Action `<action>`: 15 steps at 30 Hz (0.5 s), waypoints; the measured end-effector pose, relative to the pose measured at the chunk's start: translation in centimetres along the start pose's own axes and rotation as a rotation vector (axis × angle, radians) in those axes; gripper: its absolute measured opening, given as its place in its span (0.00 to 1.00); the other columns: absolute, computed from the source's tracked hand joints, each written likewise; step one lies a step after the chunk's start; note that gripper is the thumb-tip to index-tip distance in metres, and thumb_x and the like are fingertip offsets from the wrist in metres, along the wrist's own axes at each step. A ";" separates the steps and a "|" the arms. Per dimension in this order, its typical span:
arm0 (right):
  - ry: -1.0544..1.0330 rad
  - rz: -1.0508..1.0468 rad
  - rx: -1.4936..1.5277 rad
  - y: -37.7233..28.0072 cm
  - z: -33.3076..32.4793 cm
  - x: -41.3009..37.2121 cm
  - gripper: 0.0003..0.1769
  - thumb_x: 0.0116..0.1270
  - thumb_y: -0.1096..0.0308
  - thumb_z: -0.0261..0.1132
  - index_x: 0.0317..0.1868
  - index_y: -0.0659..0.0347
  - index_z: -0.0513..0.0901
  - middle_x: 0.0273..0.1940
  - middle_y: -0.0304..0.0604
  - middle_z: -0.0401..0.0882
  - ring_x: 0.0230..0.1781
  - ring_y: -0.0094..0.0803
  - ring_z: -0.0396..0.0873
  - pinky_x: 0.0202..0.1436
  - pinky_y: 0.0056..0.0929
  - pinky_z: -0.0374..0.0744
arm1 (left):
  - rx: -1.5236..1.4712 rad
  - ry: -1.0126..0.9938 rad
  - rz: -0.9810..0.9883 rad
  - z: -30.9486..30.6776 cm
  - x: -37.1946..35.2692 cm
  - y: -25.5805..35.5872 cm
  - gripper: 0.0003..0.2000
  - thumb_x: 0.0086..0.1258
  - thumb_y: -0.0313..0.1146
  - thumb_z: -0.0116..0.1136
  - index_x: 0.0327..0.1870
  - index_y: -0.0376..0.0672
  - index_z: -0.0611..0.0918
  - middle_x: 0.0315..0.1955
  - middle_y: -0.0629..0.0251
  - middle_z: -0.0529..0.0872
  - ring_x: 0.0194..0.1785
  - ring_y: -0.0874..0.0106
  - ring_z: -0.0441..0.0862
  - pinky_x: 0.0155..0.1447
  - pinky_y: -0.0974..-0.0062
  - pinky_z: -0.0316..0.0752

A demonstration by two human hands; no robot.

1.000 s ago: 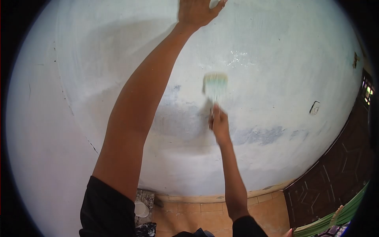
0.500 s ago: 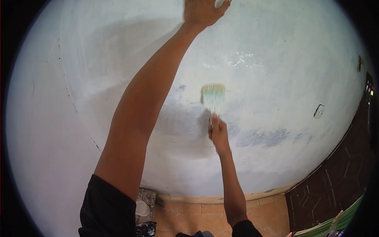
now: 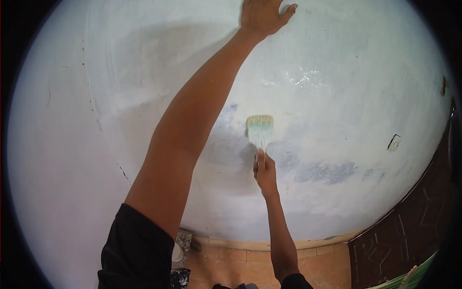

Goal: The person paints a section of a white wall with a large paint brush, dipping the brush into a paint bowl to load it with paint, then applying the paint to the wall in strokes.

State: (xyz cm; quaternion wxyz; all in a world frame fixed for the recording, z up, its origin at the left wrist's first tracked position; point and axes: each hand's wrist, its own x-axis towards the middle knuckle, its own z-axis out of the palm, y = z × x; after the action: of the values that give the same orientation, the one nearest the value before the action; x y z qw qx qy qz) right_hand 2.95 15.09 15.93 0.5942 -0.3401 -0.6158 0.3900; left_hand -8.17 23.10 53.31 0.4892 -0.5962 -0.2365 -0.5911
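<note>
A wide paintbrush (image 3: pixel 260 132), its bristles pale with a yellowish tip and a bluish-green band, lies against the whitish wall (image 3: pixel 337 111). Its handle is gripped in my right hand (image 3: pixel 265 168), with the thumb along it and the bristles pointing up. Higher up, my left hand (image 3: pixel 262 18) rests against the wall with the thumb spread away; the fingertips run out of the top of the view. Wet, shiny paint (image 3: pixel 304 77) glistens above and right of the brush. Bluish-grey patches (image 3: pixel 327 172) show on the wall right of my right hand.
A small wall switch or socket (image 3: pixel 394 143) sits on the right. Beyond it is a dark panelled door (image 3: pixel 385 245), with green striped cloth (image 3: pixel 423 272) at the lower right corner. Below are orange floor tiles (image 3: pixel 236 267) and a white round container (image 3: pixel 177 252) beside my left sleeve.
The brush in my right hand has moved down and slightly left along the wall. My left hand keeps about the same place on the wall, while the whole view has shifted a little.
</note>
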 end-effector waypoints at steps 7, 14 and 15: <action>0.019 -0.117 -0.026 -5.4 1.1 4.0 0.26 0.82 0.50 0.45 0.27 0.57 0.65 0.18 0.28 0.56 0.18 0.16 0.55 0.21 0.22 0.58 | -0.021 0.030 0.010 -0.1 0.0 0.1 0.22 0.72 0.47 0.56 0.60 0.44 0.81 0.66 0.50 0.73 0.73 0.53 0.64 0.77 0.49 0.53; 0.026 -0.071 -0.011 1.9 1.6 -0.9 0.25 0.81 0.46 0.46 0.28 0.54 0.67 0.18 0.26 0.56 0.15 0.13 0.54 0.17 0.18 0.58 | -0.032 0.033 0.007 -0.3 -0.3 0.2 0.22 0.72 0.46 0.57 0.60 0.43 0.81 0.66 0.49 0.73 0.73 0.52 0.64 0.77 0.48 0.53; 0.032 -0.100 -0.012 0.8 1.5 -0.9 0.25 0.81 0.46 0.46 0.28 0.54 0.67 0.18 0.26 0.56 0.15 0.13 0.54 0.17 0.18 0.58 | -0.030 0.033 0.007 -0.2 0.0 0.2 0.22 0.71 0.46 0.57 0.60 0.43 0.81 0.66 0.49 0.73 0.73 0.52 0.64 0.77 0.48 0.53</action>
State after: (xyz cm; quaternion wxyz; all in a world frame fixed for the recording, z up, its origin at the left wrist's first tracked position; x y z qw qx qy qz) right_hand 1.53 14.52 14.82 0.6207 -0.3189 -0.6247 0.3505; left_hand -8.12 22.83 53.21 0.4861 -0.5944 -0.2176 -0.6026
